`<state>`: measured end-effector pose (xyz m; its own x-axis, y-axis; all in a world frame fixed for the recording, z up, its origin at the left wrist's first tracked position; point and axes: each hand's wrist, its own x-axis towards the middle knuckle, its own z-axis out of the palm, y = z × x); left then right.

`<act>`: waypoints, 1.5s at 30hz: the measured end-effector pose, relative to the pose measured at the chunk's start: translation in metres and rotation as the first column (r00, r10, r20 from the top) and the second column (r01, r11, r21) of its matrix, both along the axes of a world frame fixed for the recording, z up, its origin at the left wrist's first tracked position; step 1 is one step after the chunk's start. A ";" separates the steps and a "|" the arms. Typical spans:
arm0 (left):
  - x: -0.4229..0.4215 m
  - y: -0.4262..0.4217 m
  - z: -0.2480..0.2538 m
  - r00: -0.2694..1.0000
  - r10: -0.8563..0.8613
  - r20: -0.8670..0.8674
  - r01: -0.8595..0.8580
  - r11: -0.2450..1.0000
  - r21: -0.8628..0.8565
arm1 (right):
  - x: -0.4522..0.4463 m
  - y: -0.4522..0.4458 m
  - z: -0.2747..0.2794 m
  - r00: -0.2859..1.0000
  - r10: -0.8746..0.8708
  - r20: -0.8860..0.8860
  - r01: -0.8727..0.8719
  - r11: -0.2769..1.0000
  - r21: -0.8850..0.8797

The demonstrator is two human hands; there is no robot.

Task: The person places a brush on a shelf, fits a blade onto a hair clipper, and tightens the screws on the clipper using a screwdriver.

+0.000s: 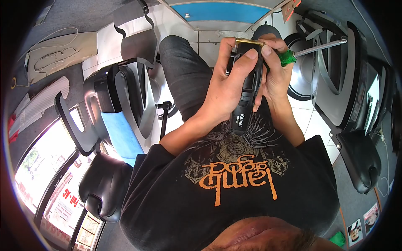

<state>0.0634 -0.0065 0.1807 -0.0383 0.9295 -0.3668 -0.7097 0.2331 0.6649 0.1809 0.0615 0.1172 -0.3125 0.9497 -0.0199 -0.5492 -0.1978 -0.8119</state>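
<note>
A black Kemei hair clipper is held up over my lap, its gold toothed blade pointing away from me. My left hand is closed round the clipper's left side, with the thumb pressed on the body just below the blade. My right hand grips a screwdriver by its green handle, the metal shaft sticking out to the right. The right thumb and fingers also touch the clipper near the blade's right corner. Part of the green handle is hidden behind the right hand.
Black barber chairs stand on the left and right; a blue cloth hangs over the left one. A blue-fronted cabinet is ahead, above white floor tiles. Cables lie on a board at far left.
</note>
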 end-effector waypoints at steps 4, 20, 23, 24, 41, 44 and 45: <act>0.001 0.000 -0.002 1.000 0.016 -0.027 -0.015 0.999 0.037 | -0.002 0.001 -0.001 1.000 -0.009 -0.003 0.009 1.000 0.026; 0.000 -0.001 -0.005 0.999 0.020 -0.041 -0.018 0.999 0.052 | 0.000 0.002 -0.002 0.999 0.045 -0.014 -0.045 0.999 -0.011; -0.001 -0.001 -0.005 0.999 0.010 -0.043 -0.008 0.999 0.047 | 0.002 0.002 0.001 0.998 0.060 -0.025 -0.060 0.998 -0.028; -0.002 0.000 -0.004 0.999 0.006 -0.044 -0.004 0.999 0.046 | 0.002 0.002 0.003 0.997 0.066 -0.032 -0.067 0.997 -0.036; -0.005 0.000 0.001 1.000 0.013 0.020 -0.014 1.000 0.022 | 0.003 0.004 0.005 0.995 0.094 -0.030 -0.095 0.995 -0.032; -0.006 0.001 -0.002 0.999 -0.022 -0.031 0.023 0.999 0.032 | 0.003 0.004 0.005 0.995 0.093 -0.033 -0.094 0.995 -0.034; -0.006 0.001 -0.002 1.000 -0.020 -0.024 0.021 0.999 0.028 | 0.003 0.004 0.006 0.995 0.092 -0.035 -0.093 0.995 -0.035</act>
